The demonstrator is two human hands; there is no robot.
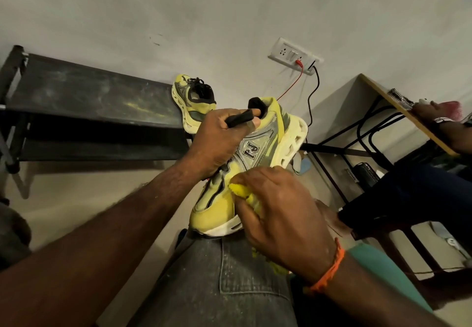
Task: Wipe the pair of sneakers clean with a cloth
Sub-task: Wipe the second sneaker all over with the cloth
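A yellow and grey sneaker (258, 152) with a white sole rests toe-down on my grey-jeaned thigh (229, 275). My left hand (217, 142) grips it at the collar, fingers curled round the black tongue. Against the sneaker's toe side, my right hand (281, 214) holds a bunched yellow cloth (242, 191); most of the cloth is hidden under the fingers. The second yellow sneaker (194, 101) stands on its side at the right end of the dark shoe rack (84, 99), against the wall.
A wall socket plate (293, 55) with a red and a black cable is behind the sneaker. At right stands a wooden desk (408, 114) on black legs, with another person's arm (444, 127) on it and their dark trousers below.
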